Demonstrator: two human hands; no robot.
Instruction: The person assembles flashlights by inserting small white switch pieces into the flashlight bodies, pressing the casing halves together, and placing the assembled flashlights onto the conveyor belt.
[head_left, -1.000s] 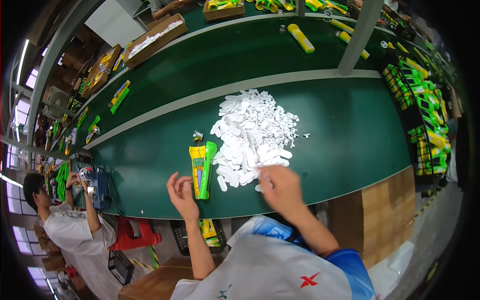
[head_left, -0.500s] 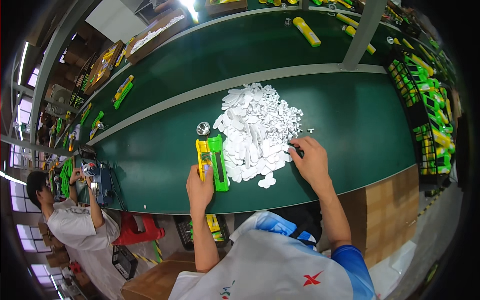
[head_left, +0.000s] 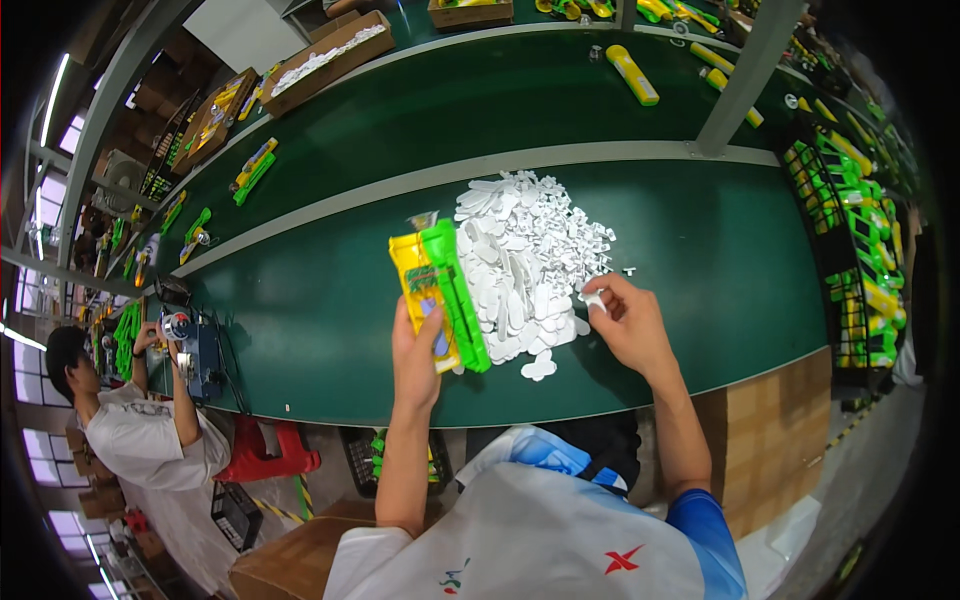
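Your left hand (head_left: 418,350), at centre frame, is closed around a yellow and green package (head_left: 438,295), lifted over the green desk (head_left: 320,310). Your right hand (head_left: 628,325) pinches a small white piece (head_left: 594,299) at the lower right edge of the pile of white pieces (head_left: 525,260) just beyond.

Bright, even overhead light on my table (head_left: 330,330); soft shadows, tube glare at nine o'clock, edges bend and darken all round.
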